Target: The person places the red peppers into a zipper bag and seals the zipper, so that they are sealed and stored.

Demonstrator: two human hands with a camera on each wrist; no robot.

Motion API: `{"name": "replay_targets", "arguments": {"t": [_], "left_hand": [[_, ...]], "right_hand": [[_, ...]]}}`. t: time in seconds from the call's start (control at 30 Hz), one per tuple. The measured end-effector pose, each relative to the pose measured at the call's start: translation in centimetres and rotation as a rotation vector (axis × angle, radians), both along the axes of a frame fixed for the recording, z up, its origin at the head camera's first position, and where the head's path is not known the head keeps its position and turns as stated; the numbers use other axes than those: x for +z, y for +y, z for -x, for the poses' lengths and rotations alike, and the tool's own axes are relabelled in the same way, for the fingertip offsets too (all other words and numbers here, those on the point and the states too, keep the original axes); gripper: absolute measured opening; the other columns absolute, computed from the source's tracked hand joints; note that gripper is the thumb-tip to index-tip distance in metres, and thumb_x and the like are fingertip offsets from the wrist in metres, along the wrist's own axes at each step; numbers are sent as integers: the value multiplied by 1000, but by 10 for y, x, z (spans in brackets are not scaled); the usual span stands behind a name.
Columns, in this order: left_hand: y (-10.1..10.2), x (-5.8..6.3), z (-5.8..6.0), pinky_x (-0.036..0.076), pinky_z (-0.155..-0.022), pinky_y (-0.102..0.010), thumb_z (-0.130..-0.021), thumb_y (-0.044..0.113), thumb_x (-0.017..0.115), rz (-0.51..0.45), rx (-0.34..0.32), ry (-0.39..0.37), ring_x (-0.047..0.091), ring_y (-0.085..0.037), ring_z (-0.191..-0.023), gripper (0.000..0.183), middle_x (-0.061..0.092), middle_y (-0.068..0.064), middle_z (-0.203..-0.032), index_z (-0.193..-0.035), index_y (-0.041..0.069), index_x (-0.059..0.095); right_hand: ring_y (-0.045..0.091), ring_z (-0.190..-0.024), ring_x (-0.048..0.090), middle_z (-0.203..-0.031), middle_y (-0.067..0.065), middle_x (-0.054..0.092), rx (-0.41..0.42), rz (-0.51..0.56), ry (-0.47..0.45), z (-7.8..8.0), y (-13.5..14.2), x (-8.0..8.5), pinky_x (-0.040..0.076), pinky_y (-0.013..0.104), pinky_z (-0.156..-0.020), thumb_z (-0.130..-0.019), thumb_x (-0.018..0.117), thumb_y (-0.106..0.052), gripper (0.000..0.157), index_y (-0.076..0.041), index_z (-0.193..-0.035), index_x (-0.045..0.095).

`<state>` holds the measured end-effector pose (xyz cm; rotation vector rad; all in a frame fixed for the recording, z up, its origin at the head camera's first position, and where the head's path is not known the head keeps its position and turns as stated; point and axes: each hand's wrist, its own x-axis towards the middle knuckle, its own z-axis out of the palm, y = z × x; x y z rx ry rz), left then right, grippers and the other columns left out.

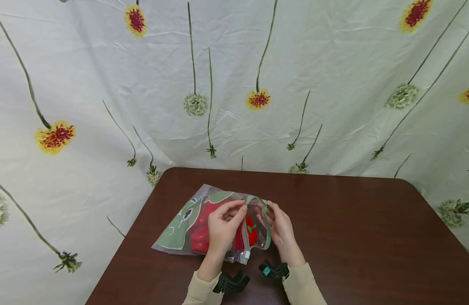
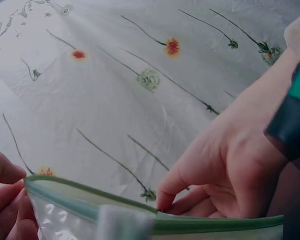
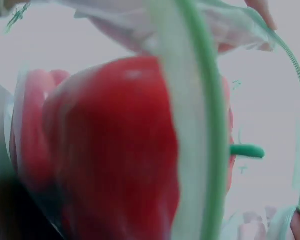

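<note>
A clear zip bag [image 1: 180, 224] with green printing and a green-edged mouth lies on the table, its mouth spread toward the right. My left hand [image 1: 223, 228] pinches the upper edge of the mouth between thumb and forefinger. At the far right of the rim, my right hand [image 1: 282, 231] holds the opposite edge, some of its fingers behind the clear film. Inside sits a red bell pepper [image 3: 115, 145] with a green stem [image 3: 247, 151]; more red shapes show behind it. A white zip slider [image 2: 122, 222] hangs at the near end of the zip.
The dark brown table [image 1: 356, 237] extends right of the bag. A white cloth [image 1: 234, 127] printed with flowers hangs behind it. Both wrists carry black bands, the right one [image 1: 272, 270] with a teal patch, close to the near side of the bag.
</note>
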<state>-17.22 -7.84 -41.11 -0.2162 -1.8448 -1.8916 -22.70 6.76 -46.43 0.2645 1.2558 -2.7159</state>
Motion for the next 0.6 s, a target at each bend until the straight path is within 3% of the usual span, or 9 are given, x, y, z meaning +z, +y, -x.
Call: {"name": "replay_targets", "arguments": {"t": [0.2, 0.33, 0.43, 0.6], "left_hand": [[0, -2, 1, 52, -59, -25, -83, 12, 72, 73, -16, -112, 62, -22, -64, 16, 70, -10, -81, -95, 2, 73], [0, -12, 7, 53, -62, -26, -82, 11, 73, 87, 1, -144, 64, -28, -67, 16, 70, -11, -82, -95, 1, 73], [-1, -18, 10, 53, -63, -25, -82, 17, 74, 113, 33, -134, 66, -24, -68, 17, 71, -7, -83, -94, 5, 74], [-2, -26, 13, 53, -62, -24, -82, 23, 74, 238, 124, -75, 64, -12, -66, 16, 71, -1, -82, -91, 10, 75]], "right_hand": [[18, -82, 69, -86, 8, 70, -70, 172, 2, 0, 2, 1, 52, 30, -79, -99, 49, -15, 23, -7, -87, 68], [16, -83, 68, -89, 7, 69, -129, 238, 9, 0, 8, 0, 51, 28, -82, -99, 47, -13, 24, -7, -88, 67], [14, -84, 68, -88, 5, 69, -177, 282, 4, 0, 12, -1, 51, 27, -82, -99, 46, -12, 24, -8, -87, 67], [13, -84, 67, -88, 5, 68, -231, 346, -4, 0, 21, -2, 52, 26, -80, -98, 46, -11, 23, -9, -88, 67]]}}
